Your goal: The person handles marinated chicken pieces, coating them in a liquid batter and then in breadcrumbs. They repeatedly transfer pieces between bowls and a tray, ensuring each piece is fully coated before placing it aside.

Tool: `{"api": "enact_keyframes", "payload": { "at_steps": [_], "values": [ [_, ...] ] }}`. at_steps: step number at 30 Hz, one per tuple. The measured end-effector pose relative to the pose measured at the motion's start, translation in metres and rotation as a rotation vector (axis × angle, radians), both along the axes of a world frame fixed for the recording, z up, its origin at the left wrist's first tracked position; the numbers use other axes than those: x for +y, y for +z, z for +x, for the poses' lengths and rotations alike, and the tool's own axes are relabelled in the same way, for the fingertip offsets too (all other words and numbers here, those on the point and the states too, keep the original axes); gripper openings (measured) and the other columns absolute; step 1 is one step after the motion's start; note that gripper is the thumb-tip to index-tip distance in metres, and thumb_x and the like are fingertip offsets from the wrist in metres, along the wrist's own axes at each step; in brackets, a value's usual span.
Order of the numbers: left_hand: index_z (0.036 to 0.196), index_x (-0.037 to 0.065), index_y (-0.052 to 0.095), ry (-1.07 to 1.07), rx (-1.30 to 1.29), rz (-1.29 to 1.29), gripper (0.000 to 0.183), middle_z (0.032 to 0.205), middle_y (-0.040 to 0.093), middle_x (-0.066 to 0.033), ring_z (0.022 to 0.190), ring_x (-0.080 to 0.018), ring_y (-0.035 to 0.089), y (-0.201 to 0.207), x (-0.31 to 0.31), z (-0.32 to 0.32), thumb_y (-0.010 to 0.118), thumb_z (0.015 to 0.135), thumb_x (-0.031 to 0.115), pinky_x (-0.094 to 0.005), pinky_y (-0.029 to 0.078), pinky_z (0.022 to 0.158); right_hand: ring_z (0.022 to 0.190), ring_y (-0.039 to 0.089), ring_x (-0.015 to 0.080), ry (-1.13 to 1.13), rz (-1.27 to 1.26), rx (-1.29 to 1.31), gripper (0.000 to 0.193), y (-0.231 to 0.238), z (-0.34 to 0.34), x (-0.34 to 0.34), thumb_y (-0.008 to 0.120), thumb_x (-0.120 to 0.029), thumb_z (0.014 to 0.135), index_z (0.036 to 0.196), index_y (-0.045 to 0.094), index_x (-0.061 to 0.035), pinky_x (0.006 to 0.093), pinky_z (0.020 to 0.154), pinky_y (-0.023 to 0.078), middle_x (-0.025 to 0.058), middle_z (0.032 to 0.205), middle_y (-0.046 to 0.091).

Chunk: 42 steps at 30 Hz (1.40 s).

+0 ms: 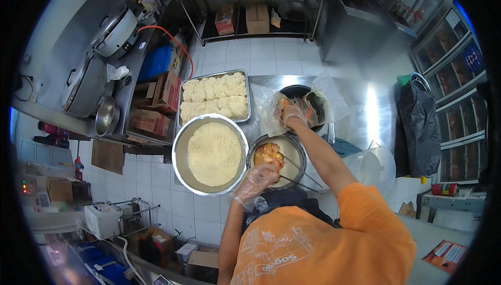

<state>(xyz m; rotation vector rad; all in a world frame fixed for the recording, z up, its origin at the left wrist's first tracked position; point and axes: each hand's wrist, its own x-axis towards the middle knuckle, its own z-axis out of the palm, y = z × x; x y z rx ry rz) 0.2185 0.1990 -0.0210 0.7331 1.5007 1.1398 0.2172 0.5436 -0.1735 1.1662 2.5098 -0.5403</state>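
In a clear plastic glove, my left hand (pixel 255 183) is closed on the near end of a piece of orange marinated meat (pixel 269 155). The meat hangs over a steel bowl of pale liquid batter (pixel 293 155), which has metal tongs (pixel 302 183) lying across it. My right hand (pixel 294 115), also gloved, reaches into a plastic bag (pixel 270 120) set in a dark round pan (pixel 293 91). Its fingers close around more orange meat (pixel 283 103), partly hidden by the glove and bag.
A large steel bowl of pale breadcrumbs (pixel 214 154) stands left of the batter. Behind it, a metal tray (pixel 247 79) holds rows of crumbed pieces (pixel 216 94). A clear plastic tub (pixel 378 167) sits at the right, near a black bag (pixel 417 128). Shelving with pots (pixel 107 118) lies left.
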Motion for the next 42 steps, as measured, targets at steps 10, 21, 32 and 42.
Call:
{"api": "enact_keyframes", "payload": {
  "at_steps": [10, 21, 32, 42],
  "values": [
    [0.116, 0.005, 0.071, -0.004, 0.034, 0.091, 0.027, 0.113, 0.073, -0.0055, 0.100, -0.0137, 0.068, -0.020, 0.005, -0.004, 0.077, 0.099, 0.025, -0.0310, 0.058, 0.088, 0.119, 0.068, 0.0403, -0.280, -0.042, 0.265, 0.049, 0.139, 0.054, -0.026, 0.076, -0.037, 0.087, 0.117, 0.074, 0.0018, 0.0454, 0.103, 0.055, 0.0284, 0.125, 0.071],
    [0.128, 0.002, 0.064, 0.197, -0.079, 0.236, 0.032, 0.105, 0.070, -0.0044, 0.096, -0.0109, 0.067, -0.015, 0.026, -0.001, 0.074, 0.101, 0.018, -0.0256, 0.056, 0.081, 0.110, 0.065, 0.0155, -0.171, -0.968, 0.922, 0.069, 0.148, 0.157, -0.171, 0.086, -0.011, 0.086, 0.147, 0.055, -0.0048, 0.0313, 0.096, 0.056, 0.0089, 0.131, 0.068],
    [0.108, 0.003, 0.070, 0.186, -0.082, 0.310, 0.017, 0.101, 0.071, -0.0033, 0.091, -0.0099, 0.064, -0.039, 0.025, -0.005, 0.079, 0.095, 0.008, -0.0279, 0.055, 0.078, 0.088, 0.069, 0.0123, -0.408, -0.368, 0.914, 0.048, 0.102, 0.165, -0.222, 0.087, 0.000, 0.079, 0.121, 0.063, -0.0015, 0.0270, 0.074, 0.062, 0.0066, 0.107, 0.070],
    [0.114, 0.003, 0.066, 0.251, -0.075, 0.139, 0.019, 0.097, 0.070, -0.0030, 0.084, -0.0084, 0.063, -0.040, 0.012, -0.020, 0.074, 0.097, 0.005, -0.0268, 0.054, 0.073, 0.076, 0.067, 0.0095, -0.779, -0.800, 1.148, 0.030, 0.128, 0.158, -0.238, 0.088, -0.007, 0.085, 0.103, 0.063, -0.0095, 0.0228, 0.062, 0.057, 0.0016, 0.096, 0.068]
  ]
}}
